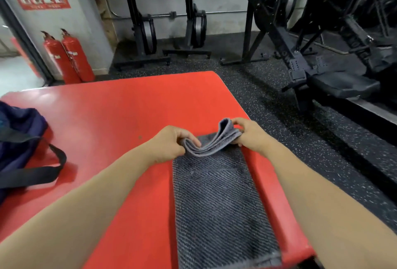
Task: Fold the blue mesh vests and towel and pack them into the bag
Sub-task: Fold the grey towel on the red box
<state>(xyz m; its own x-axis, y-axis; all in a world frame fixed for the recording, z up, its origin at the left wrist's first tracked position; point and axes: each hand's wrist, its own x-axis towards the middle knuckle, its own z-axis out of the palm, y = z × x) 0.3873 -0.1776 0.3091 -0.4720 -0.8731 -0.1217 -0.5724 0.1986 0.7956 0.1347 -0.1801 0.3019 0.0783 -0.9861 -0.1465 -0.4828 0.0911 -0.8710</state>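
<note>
Folding the towel. The grey towel (pixel 221 200) lies lengthwise on the red desk (pixel 118 107), with its far end raised off the surface. The left hand (pixel 171 142) and right hand (pixel 249 133) each pinch a far corner, both forearms reaching forward, apparently so the end can be carried over evenly into a fold. The dark bag (pixel 19 131) sits at the left, well apart.

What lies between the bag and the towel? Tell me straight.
In the head view, only the bare red table top and the person's left forearm, crossing over it, lie between the bag and the towel.
</note>
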